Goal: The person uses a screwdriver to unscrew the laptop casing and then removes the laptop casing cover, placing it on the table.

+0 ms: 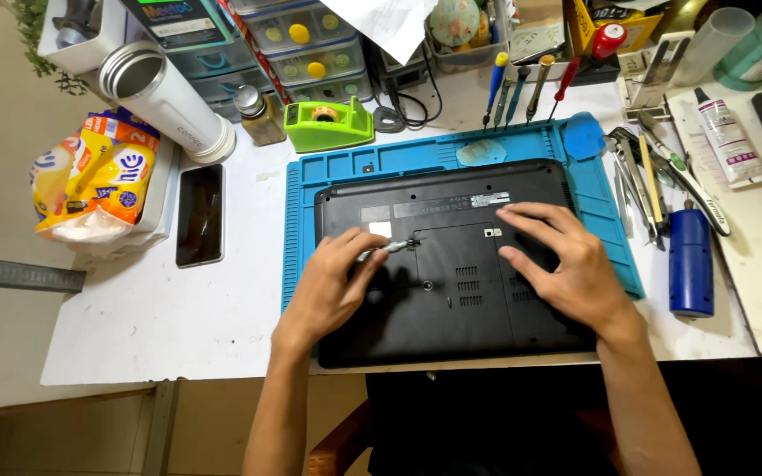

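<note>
Lay bottom-up on the blue work mat (310, 189): a black laptop (451, 291), long axis running left to right across the white surface (134, 317), rear edge away from the person. Base cover in place, no panel lifted, no loose screws visible; judged an early stage, with the opening of the case mostly left to do.

Left hand (328, 286) pinched shut around a small screwdriver (387, 249), fingers closed on the thin handle. Tool lay almost flat, long axis left to right, tip pointing right at a spot near the centre of the base. Whether a screw sat under the tip: too small to tell.

Right hand (566, 264) spread flat on the right half of the laptop, holding nothing, pressing it steady.
</note>
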